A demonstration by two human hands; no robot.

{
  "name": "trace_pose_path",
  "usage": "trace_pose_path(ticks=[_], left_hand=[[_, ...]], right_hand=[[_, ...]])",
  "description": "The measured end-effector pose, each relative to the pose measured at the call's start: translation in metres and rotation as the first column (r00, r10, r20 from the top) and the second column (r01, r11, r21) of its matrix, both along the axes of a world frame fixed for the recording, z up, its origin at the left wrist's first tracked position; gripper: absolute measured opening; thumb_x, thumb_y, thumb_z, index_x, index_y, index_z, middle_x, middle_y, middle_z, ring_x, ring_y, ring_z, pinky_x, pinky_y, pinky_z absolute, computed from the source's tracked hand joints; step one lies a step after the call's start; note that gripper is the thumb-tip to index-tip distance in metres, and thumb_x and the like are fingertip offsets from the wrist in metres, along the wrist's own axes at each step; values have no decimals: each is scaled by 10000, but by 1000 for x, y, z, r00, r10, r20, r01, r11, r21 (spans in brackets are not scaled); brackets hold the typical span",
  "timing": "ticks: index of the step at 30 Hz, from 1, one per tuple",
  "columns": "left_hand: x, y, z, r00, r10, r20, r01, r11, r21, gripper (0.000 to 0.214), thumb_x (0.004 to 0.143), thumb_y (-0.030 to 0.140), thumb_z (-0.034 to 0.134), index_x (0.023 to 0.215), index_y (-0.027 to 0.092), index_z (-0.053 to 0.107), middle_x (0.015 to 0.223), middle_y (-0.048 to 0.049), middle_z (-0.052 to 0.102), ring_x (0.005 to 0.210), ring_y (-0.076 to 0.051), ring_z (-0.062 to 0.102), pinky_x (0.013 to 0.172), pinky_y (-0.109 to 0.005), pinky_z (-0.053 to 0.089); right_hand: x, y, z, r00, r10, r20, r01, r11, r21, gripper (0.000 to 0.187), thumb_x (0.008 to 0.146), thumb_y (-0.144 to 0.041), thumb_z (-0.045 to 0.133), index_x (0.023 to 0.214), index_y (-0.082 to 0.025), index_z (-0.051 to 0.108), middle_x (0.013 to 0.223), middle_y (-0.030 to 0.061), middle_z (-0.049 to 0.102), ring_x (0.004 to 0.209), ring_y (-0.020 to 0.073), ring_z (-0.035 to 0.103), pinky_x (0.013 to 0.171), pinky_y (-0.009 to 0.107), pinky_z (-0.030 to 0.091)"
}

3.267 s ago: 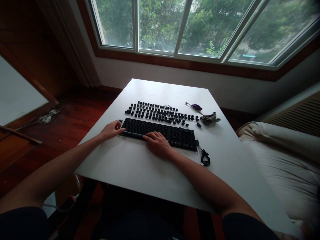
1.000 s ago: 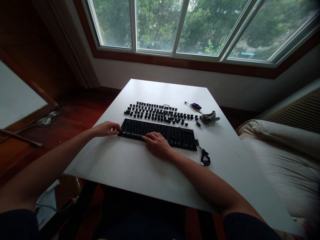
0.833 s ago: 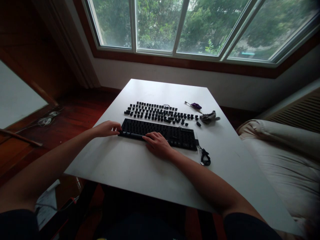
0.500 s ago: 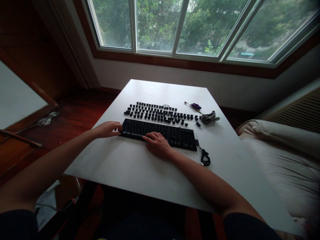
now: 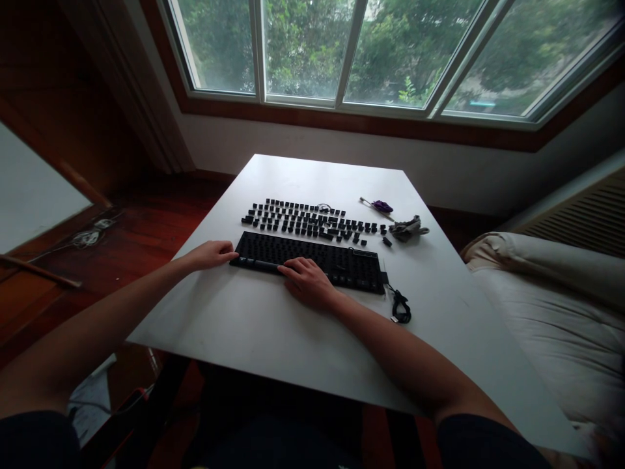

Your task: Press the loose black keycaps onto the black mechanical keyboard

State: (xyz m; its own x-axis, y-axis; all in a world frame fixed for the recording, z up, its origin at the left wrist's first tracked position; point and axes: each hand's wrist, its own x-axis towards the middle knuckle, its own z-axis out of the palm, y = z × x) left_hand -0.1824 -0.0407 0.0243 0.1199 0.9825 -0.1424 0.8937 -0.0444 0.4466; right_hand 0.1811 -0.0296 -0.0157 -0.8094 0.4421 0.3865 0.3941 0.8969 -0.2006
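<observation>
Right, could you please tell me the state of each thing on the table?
keyboard, flat on table, apparently most keycaps off.
keycaps, loose, in rows behind keyboard.
cable, coiled at keyboard's right end.
cloth, crumpled.
left hand, touching keyboard's left end, grip unclear.
right hand, palm down on keyboard's front edge.

The left hand lies flat on the white rectangular table, its fingertips touching the left end of the flat black rectangular keyboard. The right hand rests palm down on the keyboard's near edge, fingers spread loosely and holding nothing. Just beyond both hands, past the keyboard, lie rows of loose small black plastic keycaps. To the right of the right hand lies a coiled black cable, and farther off a crumpled grey cloth.
</observation>
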Motion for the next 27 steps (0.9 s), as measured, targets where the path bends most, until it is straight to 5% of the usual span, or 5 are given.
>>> trace_pose_path(ticks=[8, 22, 24, 27], left_hand=[[0, 1, -5, 995, -77, -64, 75, 996, -40, 399, 890, 594, 515, 760, 219, 547, 714, -10, 608, 665, -178, 523, 612, -283, 323], [-20, 30, -5, 980, -115, 161, 145, 971, -190, 463, 741, 654, 699, 775, 204, 597, 719, 7, 591, 640, -155, 501, 569, -261, 344], [-26, 42, -10, 980, -80, 184, 103, 987, -121, 436, 782, 635, 666, 807, 202, 633, 733, 0, 605, 653, -159, 518, 590, -265, 366], [-31, 65, -21, 983, 48, 176, -76, 984, 158, 381, 835, 571, 625, 927, 204, 669, 834, -23, 654, 741, -184, 578, 673, -286, 425]], right_hand=[[0, -1, 1, 1000, -6, 4, 6, 1000, 10, 443, 989, -267, 585, 1426, -197, 577, 1339, 136, 628, 1216, 289, 539, 1006, 456, 442], [1, 0, 5, 1000, -1, -3, 1, 1000, 21, 432, 989, -255, 568, 1419, -204, 586, 1323, 148, 632, 1203, 283, 551, 995, 452, 451], [2, 1, 4, 1000, -2, -6, 3, 1000, 18, 435, 985, -256, 577, 1418, -209, 586, 1320, 148, 633, 1204, 283, 552, 994, 452, 452], [2, 2, 4, 1000, -6, -1, 6, 1000, 13, 438, 984, -259, 582, 1419, -207, 584, 1323, 147, 632, 1210, 282, 549, 1004, 453, 451]])
